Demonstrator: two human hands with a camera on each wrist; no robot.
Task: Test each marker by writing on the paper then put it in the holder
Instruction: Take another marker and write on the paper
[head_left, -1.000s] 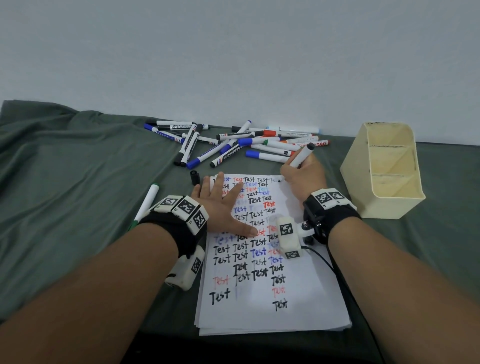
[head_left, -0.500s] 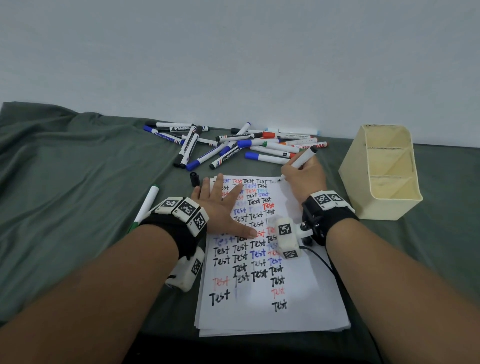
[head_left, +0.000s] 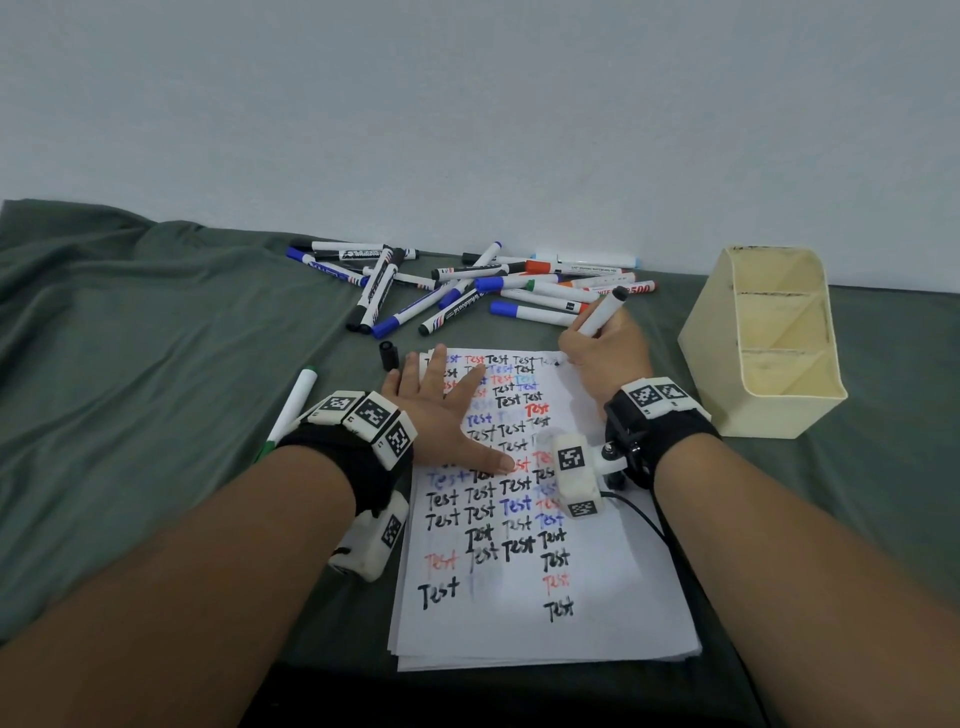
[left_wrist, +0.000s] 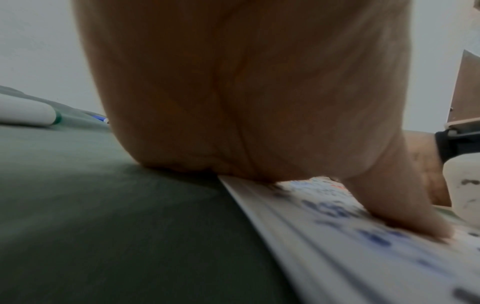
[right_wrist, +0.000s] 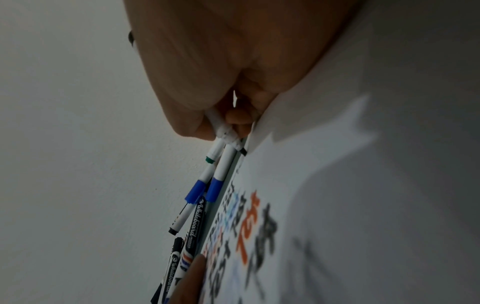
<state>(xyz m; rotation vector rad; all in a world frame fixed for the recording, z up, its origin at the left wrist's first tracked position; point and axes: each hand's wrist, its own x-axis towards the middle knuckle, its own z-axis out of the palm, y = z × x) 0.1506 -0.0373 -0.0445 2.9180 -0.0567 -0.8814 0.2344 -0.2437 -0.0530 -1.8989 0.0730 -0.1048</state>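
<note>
A stack of white paper covered in "Test" words lies on the green cloth. My right hand grips an uncapped white marker, its black tip touching the paper's top right corner. My left hand lies flat with spread fingers on the paper's upper left; its thumb presses the sheet. The cream holder stands to the right, its compartments empty. A pile of capped markers lies beyond the paper.
A black cap stands just off the paper's top left corner. A green-capped marker lies left of my left wrist. The grey wall rises right behind the markers. The green cloth is rumpled at the left.
My right hand has lowered the marker's tip onto the paper's top right corner. The left hand has stayed flat on the sheet.
</note>
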